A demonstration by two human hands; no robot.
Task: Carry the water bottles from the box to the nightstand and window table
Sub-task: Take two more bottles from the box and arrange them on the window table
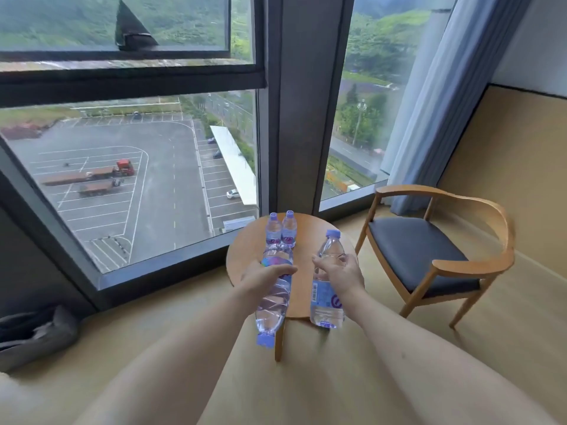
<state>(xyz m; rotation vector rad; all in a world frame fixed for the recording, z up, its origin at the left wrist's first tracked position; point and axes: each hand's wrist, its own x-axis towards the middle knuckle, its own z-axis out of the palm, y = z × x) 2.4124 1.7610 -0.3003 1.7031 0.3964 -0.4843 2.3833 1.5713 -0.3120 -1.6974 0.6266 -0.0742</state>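
Fingers of left hand wrap an inverted bottle, right hand pinches an upright one over the tabletop w/ two bottles already placed; box, nightstand unseen.

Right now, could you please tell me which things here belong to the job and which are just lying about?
Job: two standing bottles, left-hand bottle, right-hand bottle, round table.
Lying about: chair, curtain, grey bag.
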